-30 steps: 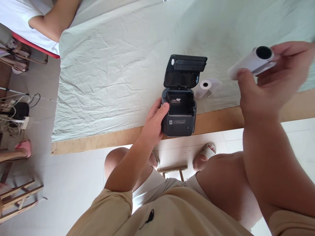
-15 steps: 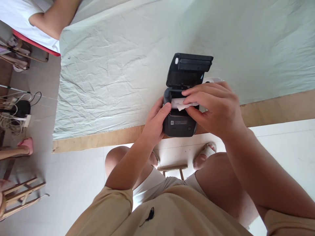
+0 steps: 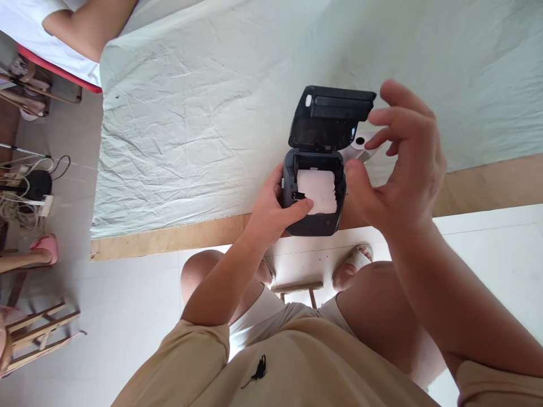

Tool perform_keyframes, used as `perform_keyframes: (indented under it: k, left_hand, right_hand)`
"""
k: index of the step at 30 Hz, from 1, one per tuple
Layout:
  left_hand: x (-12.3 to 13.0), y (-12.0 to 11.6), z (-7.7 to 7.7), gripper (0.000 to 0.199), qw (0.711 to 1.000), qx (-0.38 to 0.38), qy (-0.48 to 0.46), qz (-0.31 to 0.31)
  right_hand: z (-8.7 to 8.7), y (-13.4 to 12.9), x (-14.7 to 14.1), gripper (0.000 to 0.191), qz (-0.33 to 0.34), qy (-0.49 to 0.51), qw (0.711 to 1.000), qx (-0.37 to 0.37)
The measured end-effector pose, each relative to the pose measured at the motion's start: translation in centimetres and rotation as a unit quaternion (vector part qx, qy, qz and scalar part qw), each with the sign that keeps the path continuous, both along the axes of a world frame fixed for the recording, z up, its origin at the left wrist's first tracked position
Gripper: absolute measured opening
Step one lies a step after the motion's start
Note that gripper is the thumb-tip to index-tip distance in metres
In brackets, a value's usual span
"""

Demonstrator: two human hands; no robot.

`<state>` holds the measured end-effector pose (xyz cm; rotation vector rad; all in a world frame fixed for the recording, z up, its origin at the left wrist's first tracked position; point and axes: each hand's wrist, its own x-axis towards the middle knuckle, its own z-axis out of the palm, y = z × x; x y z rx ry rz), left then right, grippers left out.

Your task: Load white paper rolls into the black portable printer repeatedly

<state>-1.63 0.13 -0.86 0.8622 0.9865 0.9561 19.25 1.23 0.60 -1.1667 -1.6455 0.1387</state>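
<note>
A small black printer-like device point(image 3: 314, 225) is at the table's near edge, its lid point(image 3: 324, 121) raised. White paper point(image 3: 321, 189) lies in its compartment and over its front edge. My left hand point(image 3: 275, 209) grips the device's left side, the thumb pressing on the paper. To the right of the device, my right hand point(image 3: 403, 152) is raised with fingers apart and curved, holding nothing. Behind that hand's fingertips sits a white roll point(image 3: 360, 141) with a dark core, partly hidden.
A pale green cloth point(image 3: 190, 124) covers the table, whose bare wooden edge point(image 3: 169, 241) shows in front. Another person's arm point(image 3: 91, 28) rests at the upper left. Cables point(image 3: 23, 198) and a wooden stool point(image 3: 40, 336) are on the left.
My right hand has let go of the paper and moved right and up, its fingers spreading. The paper now lies flat over the device's front, and my left thumb has moved onto it.
</note>
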Motion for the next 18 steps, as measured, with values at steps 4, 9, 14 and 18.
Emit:
perform_keyframes:
  k: [4, 9, 14, 18]
  left_hand:
    - [0.0, 0.1, 0.2, 0.069, 1.000, -0.003, 0.004, -0.003]
    - [-0.3, 0.1, -0.1, 0.069, 1.000, 0.018, -0.002, -0.006]
    - [-0.5, 0.3, -0.8, 0.094, 0.999, 0.015, -0.013, -0.034]
    - [-0.2, 0.1, 0.0, 0.087, 0.999, -0.021, 0.020, -0.023]
  right_hand:
    - [0.3, 0.0, 0.1, 0.028, -0.001, 0.061, 0.998, -0.009]
    - [-0.5, -0.7, -0.3, 0.032, 0.039, 0.135, 0.990, 0.010]
    - [-1.0, -1.3, -0.4, 0.052, 0.071, 0.098, 0.968, -0.220]
    - [-0.8, -1.1, -0.3, 0.054, 0.081, 0.123, 0.944, -0.295]
